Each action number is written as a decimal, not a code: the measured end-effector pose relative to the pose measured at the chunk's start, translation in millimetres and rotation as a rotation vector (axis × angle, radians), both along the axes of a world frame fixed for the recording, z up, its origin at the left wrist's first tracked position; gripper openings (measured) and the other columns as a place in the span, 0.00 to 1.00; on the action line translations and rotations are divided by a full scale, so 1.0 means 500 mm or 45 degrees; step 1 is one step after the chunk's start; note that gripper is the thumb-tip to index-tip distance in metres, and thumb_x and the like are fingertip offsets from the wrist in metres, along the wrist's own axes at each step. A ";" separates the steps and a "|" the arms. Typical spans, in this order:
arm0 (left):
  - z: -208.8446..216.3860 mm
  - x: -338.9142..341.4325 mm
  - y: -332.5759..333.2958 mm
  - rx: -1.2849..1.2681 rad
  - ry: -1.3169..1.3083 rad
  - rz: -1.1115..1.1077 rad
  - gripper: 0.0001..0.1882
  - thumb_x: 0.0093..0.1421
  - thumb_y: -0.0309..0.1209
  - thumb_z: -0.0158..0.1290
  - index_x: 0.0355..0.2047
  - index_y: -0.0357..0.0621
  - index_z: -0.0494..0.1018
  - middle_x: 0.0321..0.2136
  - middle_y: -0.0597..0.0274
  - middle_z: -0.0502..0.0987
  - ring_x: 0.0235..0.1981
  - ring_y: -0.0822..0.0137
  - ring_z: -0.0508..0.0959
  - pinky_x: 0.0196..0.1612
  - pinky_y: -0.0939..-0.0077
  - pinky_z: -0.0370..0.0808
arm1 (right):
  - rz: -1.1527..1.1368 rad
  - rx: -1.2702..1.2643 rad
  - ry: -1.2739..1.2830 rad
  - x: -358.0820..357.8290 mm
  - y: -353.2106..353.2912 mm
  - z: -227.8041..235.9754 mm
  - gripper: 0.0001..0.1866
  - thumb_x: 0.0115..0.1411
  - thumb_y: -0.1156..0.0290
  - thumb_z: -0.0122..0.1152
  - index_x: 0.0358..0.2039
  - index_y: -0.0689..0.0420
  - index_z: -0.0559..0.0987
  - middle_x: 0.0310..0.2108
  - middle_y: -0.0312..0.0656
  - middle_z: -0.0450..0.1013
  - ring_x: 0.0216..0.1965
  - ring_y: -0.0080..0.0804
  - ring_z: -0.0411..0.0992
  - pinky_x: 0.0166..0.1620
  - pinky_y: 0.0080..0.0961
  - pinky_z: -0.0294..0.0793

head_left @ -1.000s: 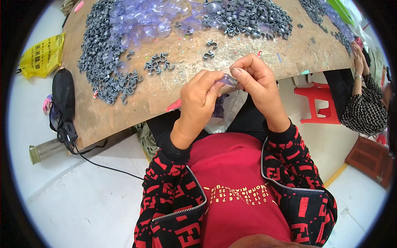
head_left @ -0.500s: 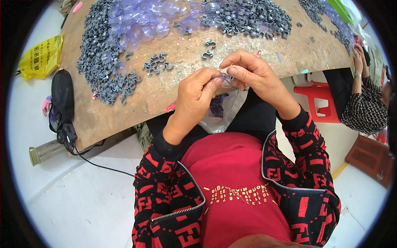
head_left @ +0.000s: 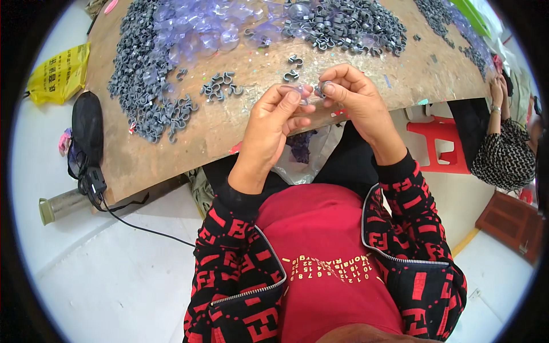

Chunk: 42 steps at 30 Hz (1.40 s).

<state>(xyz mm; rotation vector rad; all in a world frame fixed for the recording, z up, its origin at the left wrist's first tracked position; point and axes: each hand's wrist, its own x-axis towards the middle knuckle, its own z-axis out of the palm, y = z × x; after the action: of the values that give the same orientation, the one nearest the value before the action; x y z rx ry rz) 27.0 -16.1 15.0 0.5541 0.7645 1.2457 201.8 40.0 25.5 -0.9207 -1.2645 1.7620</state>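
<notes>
Over the table's near edge, my left hand (head_left: 264, 128) pinches a clear, purple-tinted suction cup (head_left: 299, 93) between thumb and forefinger, its other fingers loosely curled. Close on its right, my right hand (head_left: 361, 106) is closed on a small grey plastic clip (head_left: 321, 89), partly hidden by the fingertips. A narrow gap parts the two pieces. Just beyond my hands lie two loose grey clips (head_left: 291, 75). A small cluster of clips (head_left: 220, 87) sits to the left. Farther back are a heap of clear suction cups (head_left: 197, 28) and a pile of grey clips (head_left: 357, 26).
Another grey clip pile (head_left: 137, 74) covers the table's left side. A plastic bag (head_left: 327, 150) hangs below the near edge. Left are a yellow bag (head_left: 60, 74) and a black pouch (head_left: 87, 123) with a cable. Right are a red stool (head_left: 439, 134) and a co-worker's hands (head_left: 496, 91).
My hands have drawn slightly apart after being together at the fingertips. The suction cup now shows in my left fingers and the grey clip in my right.
</notes>
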 end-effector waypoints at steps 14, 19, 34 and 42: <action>-0.042 -0.006 0.005 -0.054 -0.448 -0.036 0.06 0.66 0.29 0.48 0.39 0.39 0.72 0.37 0.60 0.77 0.40 0.68 0.79 0.45 0.74 0.79 | -0.115 1.233 -0.676 -0.009 -0.018 -0.001 0.14 0.54 0.82 0.58 0.43 0.59 0.77 0.43 0.46 0.75 0.44 0.38 0.74 0.46 0.25 0.73; -0.043 -0.010 0.005 -0.132 -0.696 -0.065 0.07 0.66 0.27 0.48 0.41 0.39 0.72 0.37 0.59 0.78 0.41 0.66 0.80 0.45 0.73 0.80 | -0.098 1.381 -0.750 -0.009 -0.030 0.009 0.17 0.54 0.83 0.57 0.46 0.59 0.77 0.46 0.47 0.74 0.46 0.40 0.74 0.46 0.27 0.74; -0.002 -0.003 -0.025 0.324 0.170 -0.067 0.09 0.65 0.31 0.51 0.42 0.39 0.73 0.32 0.59 0.77 0.26 0.76 0.73 0.30 0.83 0.68 | -0.032 0.609 -0.285 0.028 -0.060 0.069 0.12 0.60 0.81 0.57 0.45 0.63 0.74 0.41 0.41 0.73 0.43 0.26 0.72 0.47 0.21 0.71; 0.027 -0.001 -0.034 0.464 0.510 0.008 0.07 0.64 0.28 0.51 0.40 0.37 0.74 0.29 0.64 0.75 0.25 0.78 0.71 0.29 0.85 0.69 | -0.038 0.899 -0.425 0.027 -0.069 0.075 0.10 0.56 0.83 0.60 0.40 0.64 0.76 0.40 0.42 0.74 0.43 0.29 0.73 0.47 0.23 0.71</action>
<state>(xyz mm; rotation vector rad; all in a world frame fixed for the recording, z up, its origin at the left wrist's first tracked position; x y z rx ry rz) 26.5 -33.3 28.3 1.1236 0.8739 1.3046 215.2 5.4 63.0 -0.8112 -1.8987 1.0184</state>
